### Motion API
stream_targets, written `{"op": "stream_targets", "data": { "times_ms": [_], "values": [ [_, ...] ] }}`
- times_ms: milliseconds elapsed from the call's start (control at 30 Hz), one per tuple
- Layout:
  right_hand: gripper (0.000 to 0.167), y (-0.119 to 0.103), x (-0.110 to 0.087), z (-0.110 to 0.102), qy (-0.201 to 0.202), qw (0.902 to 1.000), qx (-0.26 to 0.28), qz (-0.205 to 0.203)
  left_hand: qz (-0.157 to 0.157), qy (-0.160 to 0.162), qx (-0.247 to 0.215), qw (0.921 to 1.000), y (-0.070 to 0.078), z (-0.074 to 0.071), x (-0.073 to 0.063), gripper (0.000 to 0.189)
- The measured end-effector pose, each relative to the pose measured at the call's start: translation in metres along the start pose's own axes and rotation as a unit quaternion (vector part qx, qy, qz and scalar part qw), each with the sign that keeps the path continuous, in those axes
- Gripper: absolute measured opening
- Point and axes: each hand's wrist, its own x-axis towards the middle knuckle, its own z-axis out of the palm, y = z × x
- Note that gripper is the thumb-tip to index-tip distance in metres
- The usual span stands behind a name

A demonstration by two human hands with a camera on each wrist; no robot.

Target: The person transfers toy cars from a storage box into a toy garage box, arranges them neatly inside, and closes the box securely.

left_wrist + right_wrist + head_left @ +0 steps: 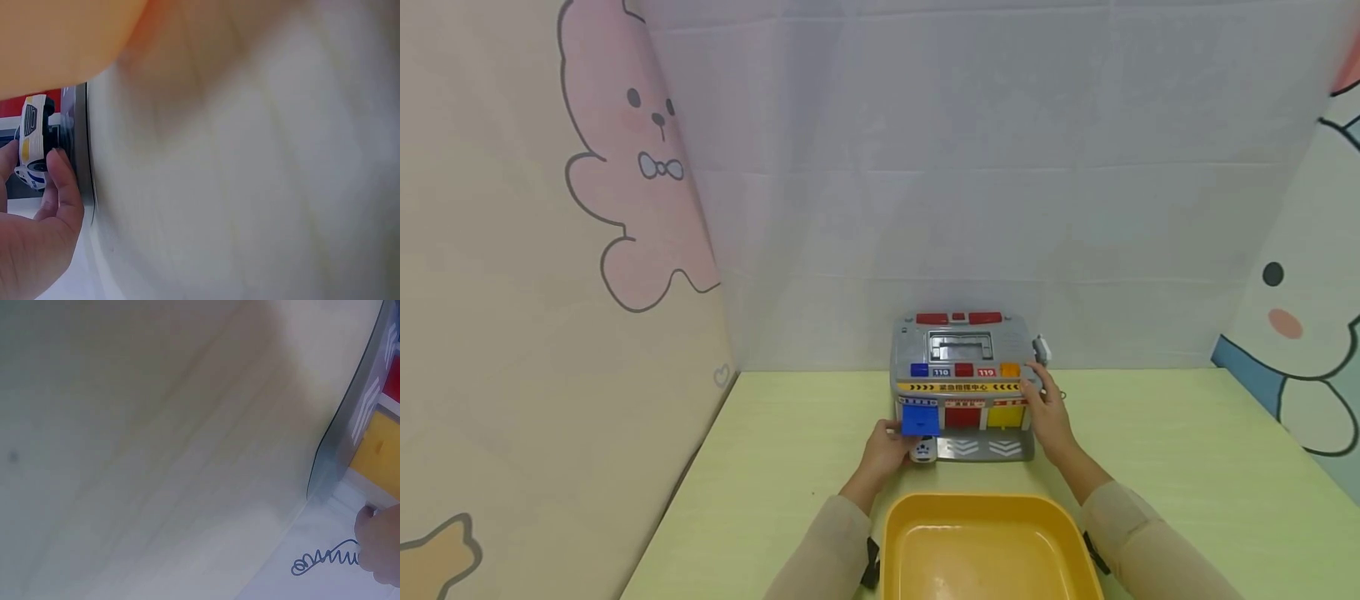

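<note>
A grey toy rescue-station garage (962, 387) stands on the table with blue, red and yellow doors. Its blue door (921, 419) is swung up and outward, while the red door (963, 417) and yellow door (1006, 416) are down. My left hand (883, 454) pinches a small white toy police car (923, 450) below the blue door, at the left end of the grey ramp. In the left wrist view, thumb and fingers hold the toy car (34, 137) by its sides. My right hand (1048, 414) grips the garage's right front corner, beside the orange button (1011, 370).
A yellow tray (992, 503) lies in front of the garage, between my forearms. A grey-white part (1042, 350) sticks out on the garage's right side. In the right wrist view, a dark coiled cord (328, 555) lies beside the garage. A pale curtain (970, 208) hangs behind.
</note>
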Motion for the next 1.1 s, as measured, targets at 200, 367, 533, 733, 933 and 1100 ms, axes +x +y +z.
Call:
{"op": "stream_targets", "data": {
  "times_ms": [200,367,533,733,933,1100],
  "values": [
    [0.052,0.0002,0.0004,0.0008,-0.002,1.0000,0.009,-0.001,-0.017,0.002,0.008,0.9998,0.0006,-0.0003,0.0008,0.050],
    [0.055,-0.0029,-0.0009,0.0009,0.004,0.9999,-0.003,-0.013,-0.015,-0.028,-0.020,0.9993,-0.0002,-0.0033,0.0021,0.059],
    [0.056,-0.0028,-0.0007,-0.0002,0.012,0.9997,-0.011,-0.017,0.003,-0.054,-0.020,0.9983,-0.0018,-0.0062,0.0025,0.067],
    [0.056,-0.0011,-0.0010,0.0001,0.010,0.9999,-0.007,-0.012,0.012,-0.048,0.011,0.9987,0.0018,-0.0049,-0.0013,0.066],
    [0.054,-0.0016,-0.0024,0.0015,0.011,0.9998,-0.009,-0.012,0.019,-0.030,0.020,0.9992,0.0029,-0.0029,-0.0023,0.068],
    [0.054,-0.0028,-0.0026,0.0020,0.010,0.9999,-0.009,-0.009,0.024,-0.027,0.051,0.9980,0.0029,-0.0055,0.0012,0.077]
  ]
}}
